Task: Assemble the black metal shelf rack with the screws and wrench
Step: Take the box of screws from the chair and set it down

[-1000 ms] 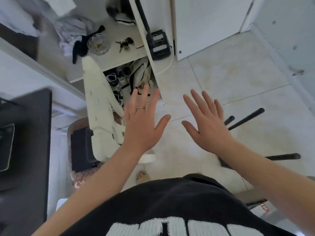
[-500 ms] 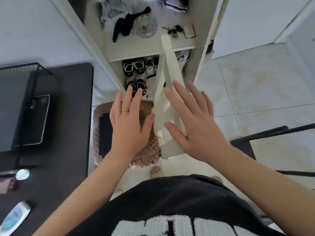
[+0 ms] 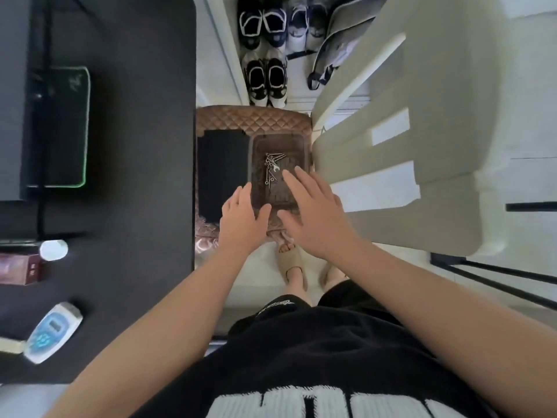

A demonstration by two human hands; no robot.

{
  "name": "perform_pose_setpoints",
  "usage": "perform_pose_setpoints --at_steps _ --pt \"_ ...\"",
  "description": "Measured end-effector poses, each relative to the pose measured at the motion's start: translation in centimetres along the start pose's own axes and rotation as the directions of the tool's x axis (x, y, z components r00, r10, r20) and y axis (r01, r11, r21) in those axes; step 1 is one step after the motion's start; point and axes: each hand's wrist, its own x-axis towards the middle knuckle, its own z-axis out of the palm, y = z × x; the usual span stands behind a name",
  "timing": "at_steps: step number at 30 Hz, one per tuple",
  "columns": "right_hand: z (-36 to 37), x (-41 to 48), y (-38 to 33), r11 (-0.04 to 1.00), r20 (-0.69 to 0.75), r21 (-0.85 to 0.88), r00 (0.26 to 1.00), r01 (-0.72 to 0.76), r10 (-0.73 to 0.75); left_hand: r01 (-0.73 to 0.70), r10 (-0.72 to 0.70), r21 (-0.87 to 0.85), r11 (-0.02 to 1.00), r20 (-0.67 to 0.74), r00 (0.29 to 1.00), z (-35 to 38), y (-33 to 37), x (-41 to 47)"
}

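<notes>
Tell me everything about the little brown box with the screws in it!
The box is an open, see-through brown plastic tray, lying flat on a quilted brown cushion, beside a flat black piece. Inside lies a pile of silvery screws and a little wrench. The left hand and right hand reach over its near end, fingers straight; touch is unclear.
</notes>
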Motion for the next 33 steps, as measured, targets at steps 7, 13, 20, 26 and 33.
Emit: perform_pose_setpoints --at_steps 7,13,20,26,33 --pt "7.2 7.5 3.2 0.847 0.180 0.290 0.894 -0.446 0.410 0.376 -0.331 -0.319 0.870 0.187 0.925 4.9 -4.1 5.7" --pt "9.5 11.2 6.1 0.545 0.275 0.491 0.714 -0.680 0.644 0.509 -0.445 -0.507 0.696 0.252 0.860 7.3 -5.8 9.8" --pt "7.0 11.9 7.3 0.537 0.179 0.548 0.717 -0.642 0.674 0.497 -0.475 -0.681 0.538 0.242 0.846 5.7 -3.7 9.5" --pt "2.9 10.5 4.7 0.488 0.179 0.670 0.759 -0.560 0.626 0.486 -0.485 -0.777 0.401 0.270 0.832 2.8 -0.4 5.9" --pt "-2.1 6.2 0.4 0.517 0.054 0.771 0.847 -0.372 0.529 0.233 -0.412 -0.839 0.492 0.011 0.911 -2.4 2.9 0.0"
